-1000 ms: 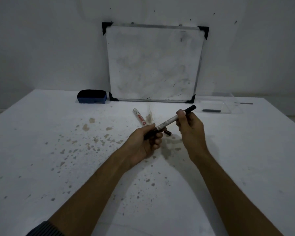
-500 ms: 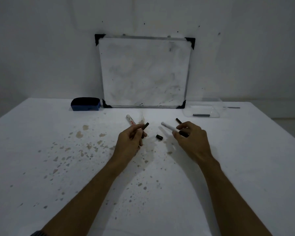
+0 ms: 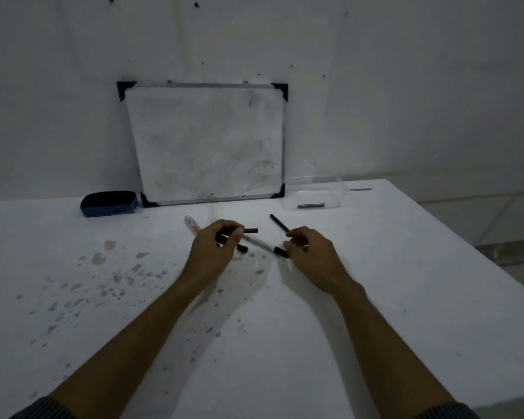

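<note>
Your left hand [image 3: 215, 246] pinched a short dark piece [image 3: 251, 230]; your right hand [image 3: 310, 252] gripped the white-barrelled marker [image 3: 259, 244], aimed ten o'clock.

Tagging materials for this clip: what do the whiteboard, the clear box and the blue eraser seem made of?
White rectangular whiteboard: smooth smeared face, silvery metal-looking frame, black corners probably plastic. Clear shallow box: see-through walls, likely plastic. Blue oblong eraser: hard blue base looks plastic; matte dark top, perhaps felt.

1. A dark, finely striped left sleeve [image 3: 40, 409] is worn, ending near the elbow.
2. A matching right sleeve [image 3: 445, 412] is seen by the lower edge.
3. The left hand [image 3: 215, 249] and right hand [image 3: 312, 255] are left uncovered.
</note>
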`<state>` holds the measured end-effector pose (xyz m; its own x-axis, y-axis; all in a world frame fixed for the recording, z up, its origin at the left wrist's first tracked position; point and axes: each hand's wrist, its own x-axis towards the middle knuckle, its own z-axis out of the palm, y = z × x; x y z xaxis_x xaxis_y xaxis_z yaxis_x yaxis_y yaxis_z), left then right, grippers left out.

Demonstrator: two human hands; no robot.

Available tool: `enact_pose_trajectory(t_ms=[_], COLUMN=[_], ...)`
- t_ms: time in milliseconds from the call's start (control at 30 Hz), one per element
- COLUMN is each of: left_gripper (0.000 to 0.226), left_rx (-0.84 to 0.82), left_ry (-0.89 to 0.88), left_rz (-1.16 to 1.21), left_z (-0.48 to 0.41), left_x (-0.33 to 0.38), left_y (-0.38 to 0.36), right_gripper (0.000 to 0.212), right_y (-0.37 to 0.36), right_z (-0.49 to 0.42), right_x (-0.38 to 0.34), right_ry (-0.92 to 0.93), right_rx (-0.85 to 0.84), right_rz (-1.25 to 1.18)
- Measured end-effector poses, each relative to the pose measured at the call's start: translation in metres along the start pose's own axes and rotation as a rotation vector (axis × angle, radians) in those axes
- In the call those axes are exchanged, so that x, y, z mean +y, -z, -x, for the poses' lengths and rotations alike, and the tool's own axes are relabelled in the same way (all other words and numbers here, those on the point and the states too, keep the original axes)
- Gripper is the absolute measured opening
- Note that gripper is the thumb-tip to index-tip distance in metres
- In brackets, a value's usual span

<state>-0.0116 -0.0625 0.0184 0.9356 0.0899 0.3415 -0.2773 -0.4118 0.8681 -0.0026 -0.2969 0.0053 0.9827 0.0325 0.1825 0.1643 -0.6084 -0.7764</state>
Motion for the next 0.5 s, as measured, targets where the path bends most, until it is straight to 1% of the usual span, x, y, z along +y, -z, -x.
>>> enact_pose_trajectory(t_ms=[33,67,133,200,267,333,500], left_gripper=[0.011,0.013,0.017,0.018,0.018,0.018,0.018], left_rx=[-0.025,-0.054,-0.125,-0.198,-0.236,-0.233,-0.159], left_ry=[-0.015,-0.023,-0.034,-0.078,-0.126,-0.142,-0.146], left_rz=[0.007,0.015,-0.010,-0.082,-0.150,-0.188,-0.283], left_z=[-0.008,-0.016,-0.034,-0.052,-0.073,-0.096,-0.159], left_x=[0.007,0.014,0.027,0.038,0.045,0.048,0.052], left_y=[-0.004,-0.011,-0.027,-0.048,-0.068,-0.086,-0.136], right_gripper=[0.025,0.028,0.037,0.049,0.065,0.076,0.079], right_y=[0.011,0.022,0.037,0.042,0.039,0.036,0.034], right_z=[-0.001,-0.004,-0.008,-0.010,-0.013,-0.015,-0.020], right_x=[0.008,0.018,0.035,0.047,0.052,0.055,0.064], right_ry=[0.005,0.010,-0.031,-0.120,-0.160,-0.157,-0.146], right_rx=[0.024,0.052,0.081,0.081,0.048,0.033,0.060], right_rz=[0.044,0.137,0.398,0.565,0.585,0.573,0.565])
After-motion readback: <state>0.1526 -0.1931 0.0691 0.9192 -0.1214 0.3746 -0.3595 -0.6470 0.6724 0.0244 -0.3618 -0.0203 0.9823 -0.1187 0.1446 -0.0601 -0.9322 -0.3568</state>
